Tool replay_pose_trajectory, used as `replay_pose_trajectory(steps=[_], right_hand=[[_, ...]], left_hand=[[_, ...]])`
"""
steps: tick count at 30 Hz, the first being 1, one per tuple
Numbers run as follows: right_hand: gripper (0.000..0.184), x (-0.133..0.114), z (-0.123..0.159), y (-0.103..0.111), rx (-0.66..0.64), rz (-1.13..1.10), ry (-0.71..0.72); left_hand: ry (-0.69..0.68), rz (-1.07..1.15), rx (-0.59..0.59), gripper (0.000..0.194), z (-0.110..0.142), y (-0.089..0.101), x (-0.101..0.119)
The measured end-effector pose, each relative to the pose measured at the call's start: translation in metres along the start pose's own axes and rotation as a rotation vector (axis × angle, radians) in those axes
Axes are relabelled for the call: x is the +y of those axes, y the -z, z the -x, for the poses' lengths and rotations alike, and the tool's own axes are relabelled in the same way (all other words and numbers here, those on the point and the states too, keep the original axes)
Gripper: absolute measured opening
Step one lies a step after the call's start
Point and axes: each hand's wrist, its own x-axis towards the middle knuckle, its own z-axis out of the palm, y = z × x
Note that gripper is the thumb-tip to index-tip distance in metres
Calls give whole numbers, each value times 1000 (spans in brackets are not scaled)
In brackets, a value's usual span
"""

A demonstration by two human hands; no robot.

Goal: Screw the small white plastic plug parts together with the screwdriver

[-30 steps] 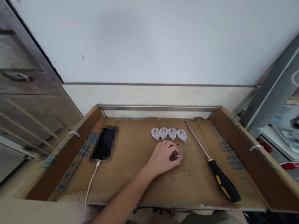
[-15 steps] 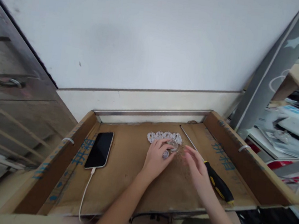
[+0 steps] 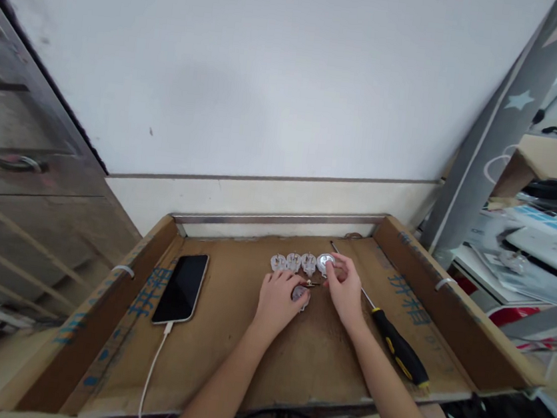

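Three clear plastic plug pieces with metal pins, the middle one [image 3: 293,262] among them, lie in a row on the cardboard. At the row's right end, my right hand [image 3: 346,289] is closed, with thumb and fingertips on a round clear plastic piece [image 3: 324,262]. My left hand [image 3: 275,299] is curled just below the row. Its thumb and fingers grip another clear plug piece [image 3: 299,294], partly covered by the hand. A small metal part [image 3: 310,284] shows beside the left fingertips; I cannot tell whether they touch it.
A screwdriver [image 3: 401,347] with a black and yellow handle lies right of my right arm, its shaft pointing away. At the left is a phone [image 3: 181,290] with a white cable [image 3: 154,362]. Raised cardboard sides [image 3: 453,309] bound the tray, and a white panel [image 3: 283,82] stands behind.
My right hand has moved left and away from me, from open beside the pieces to the piece at the row's right end. My left hand has drawn slightly back toward me.
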Motion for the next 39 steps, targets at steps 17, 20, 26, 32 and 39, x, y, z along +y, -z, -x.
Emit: replay_pose_trajectory(steps=[17,20,26,32,39], right_hand=[[34,1,7,-4,12,94,51],[34,1,7,-5,6,93,48],[35,1,5,-7,-18,84,58],[34,-1,8,-9,-70,86,93],[34,-6,10,-11,-144,110,122]], left_hand=[[-124,-3,-173,9,-27,6,-11],[-119,41,-145,5,-24,7,-13],[-29,203,97,8,-17,10,-17],[-98,253,148,10,-16,1,-11],[-21,235,213,13,-15,4,-12]])
